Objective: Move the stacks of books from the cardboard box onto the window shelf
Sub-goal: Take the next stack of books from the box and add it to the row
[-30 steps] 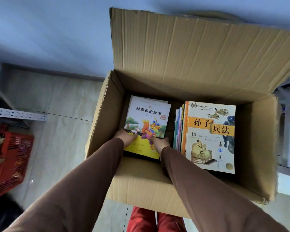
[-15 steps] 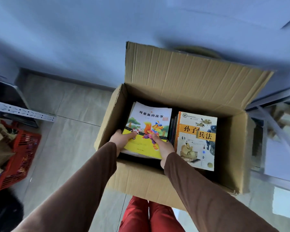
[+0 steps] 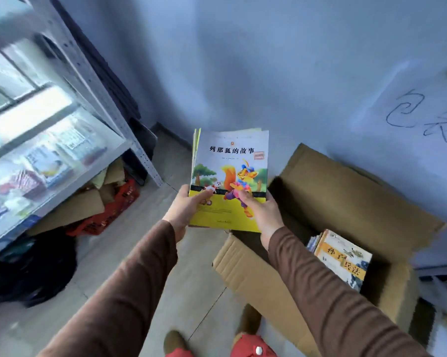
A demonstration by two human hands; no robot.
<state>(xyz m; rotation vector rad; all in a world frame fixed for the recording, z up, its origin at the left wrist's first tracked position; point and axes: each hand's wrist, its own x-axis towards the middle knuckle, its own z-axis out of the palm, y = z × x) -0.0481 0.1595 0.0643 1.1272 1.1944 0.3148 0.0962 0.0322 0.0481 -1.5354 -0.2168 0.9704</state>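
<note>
**Stack of books held above the floor, left of the box**

Both hands hold one stack of books [image 3: 229,176] by its near edge, in the air above the tiled floor [image 3: 191,266], just left of the open cardboard box [image 3: 256,276]. The left hand [image 3: 185,210] grips the near left corner, its thumb lying across the yellow cover and its fingers curled under the stack. The right hand [image 3: 262,215] grips the near right corner in the same manner, thumb on top and fingers underneath. The top cover shows a cartoon fox beneath a line of printed characters, and the edges of several thin books show along the left side of the stack.

The cardboard box sits on the floor to the right, against the blue wall [image 3: 268,60], with its far flap standing open. Inside it, at the right, a second stack of books [image 3: 343,258] lies with a pale cover on top.

At the far left stands a grey metal shelf [image 3: 109,104] beside the window; the things on its board are blurred. Under it are a red basket [image 3: 109,212], scraps of cardboard and a black bag [image 3: 31,269]. Brown sleeves cover both arms.
</note>
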